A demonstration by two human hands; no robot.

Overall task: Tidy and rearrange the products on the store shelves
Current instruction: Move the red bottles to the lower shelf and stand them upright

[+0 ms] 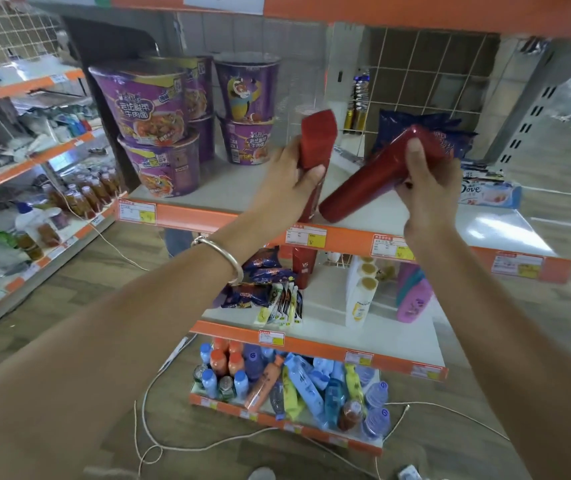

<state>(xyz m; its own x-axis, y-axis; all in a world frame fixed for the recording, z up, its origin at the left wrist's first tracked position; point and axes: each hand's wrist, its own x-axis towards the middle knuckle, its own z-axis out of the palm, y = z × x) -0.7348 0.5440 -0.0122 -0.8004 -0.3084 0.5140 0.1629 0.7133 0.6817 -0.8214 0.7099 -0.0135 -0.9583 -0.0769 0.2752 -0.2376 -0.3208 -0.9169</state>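
My left hand (291, 178) grips a dark red bottle (317, 140) held nearly upright above the upper shelf (228, 188). My right hand (426, 188) holds a second dark red bottle (370, 181), tilted with its base low near the shelf's front edge. The two bottles are close together over the middle of that shelf. Stacked purple noodle bowls (152, 133) stand on the shelf's left part. A blue snack bag (419, 133) lies behind the right bottle.
A Dove box (488, 195) lies at the shelf's right. The shelf below holds snack packs (263, 289), another red bottle (303, 268), white shampoo bottles (358, 296) and pink ones (414, 299). Drinks fill the bottom shelf (287, 382). A neighbouring rack (35, 188) stands left. Cables lie on the floor.
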